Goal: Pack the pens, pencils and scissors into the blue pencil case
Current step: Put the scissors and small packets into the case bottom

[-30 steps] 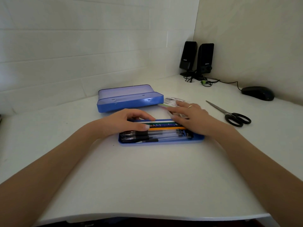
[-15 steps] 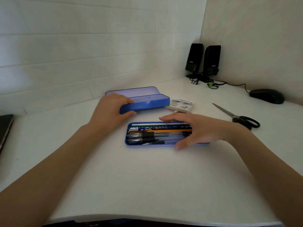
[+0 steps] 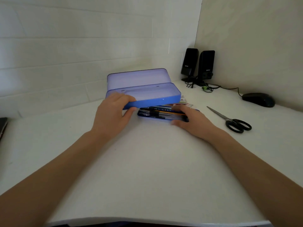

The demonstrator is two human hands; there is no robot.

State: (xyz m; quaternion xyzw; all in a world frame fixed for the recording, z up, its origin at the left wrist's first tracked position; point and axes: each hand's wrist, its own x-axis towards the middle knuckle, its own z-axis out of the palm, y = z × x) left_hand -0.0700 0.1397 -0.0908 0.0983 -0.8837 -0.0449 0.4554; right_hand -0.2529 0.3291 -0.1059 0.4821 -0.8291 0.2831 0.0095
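My left hand point(image 3: 113, 112) grips the left end of the open blue pencil case point(image 3: 144, 89), lifted and tilted above the table, its lid raised behind. Below it lies a flat blue tray point(image 3: 164, 119) filled with several pens and pencils point(image 3: 162, 113). The case hides the tray's far edge. My right hand point(image 3: 191, 120) rests on the tray's right end, thumb at its front edge, fingers spread over the pens. Black-handled scissors point(image 3: 232, 122) lie on the white table to the right, apart from both hands.
A small eraser or card pack point(image 3: 184, 100) peeks out behind the case. Two black speakers point(image 3: 198, 66) with cables stand in the far corner, a black mouse point(image 3: 259, 99) near the right wall. A dark object point(image 3: 2, 126) sits at the left edge.
My left hand has gone from the tray to the case, taken hold of it and lifted it toward the tray. My right hand has shifted to the tray's right end.
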